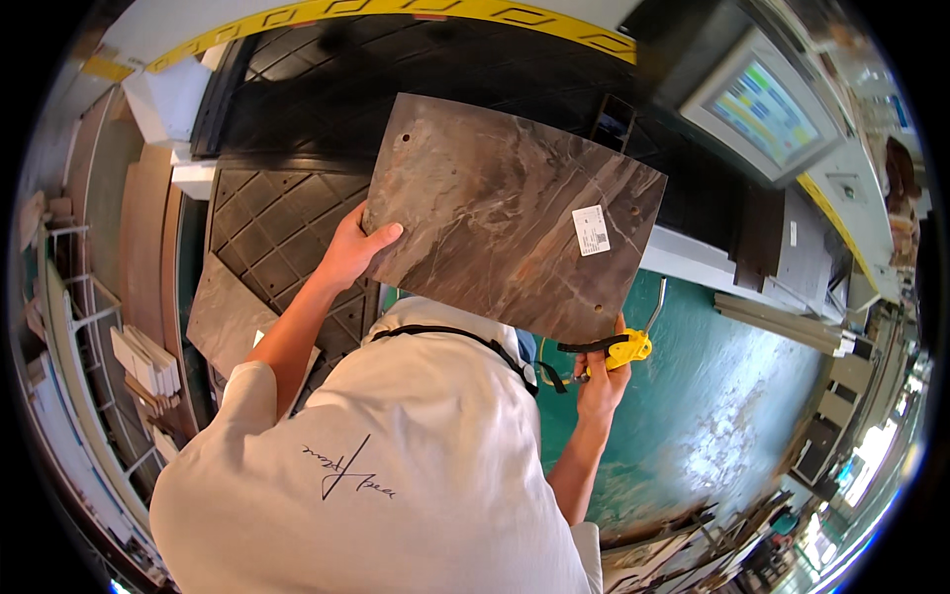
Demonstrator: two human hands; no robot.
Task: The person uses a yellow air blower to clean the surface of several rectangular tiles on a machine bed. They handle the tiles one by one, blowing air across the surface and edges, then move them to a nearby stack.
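Note:
A brown, marble-patterned panel [485, 213] is tilted up in front of my body, with small round holes near its corners. A white printed label [591, 231] is stuck on its right part. My left hand [358, 246] grips the panel's left edge, thumb on the face and fingers hidden behind. Below the lower right corner, my right hand [601, 384] is closed around a yellow air blow gun [631, 347] with a black lever. Its bent metal nozzle points upward, beside the panel's edge. Whether the right fingers also touch the panel, I cannot tell.
Behind the panel lies a black gridded machine bed [287, 99] under a yellow-edged beam [396, 8]. A monitor [764, 111] hangs at the upper right. Another stone-patterned board [226, 312] rests at left, near stacked boards [146, 361]. Green floor [693, 396] and long strips [782, 323] are at right.

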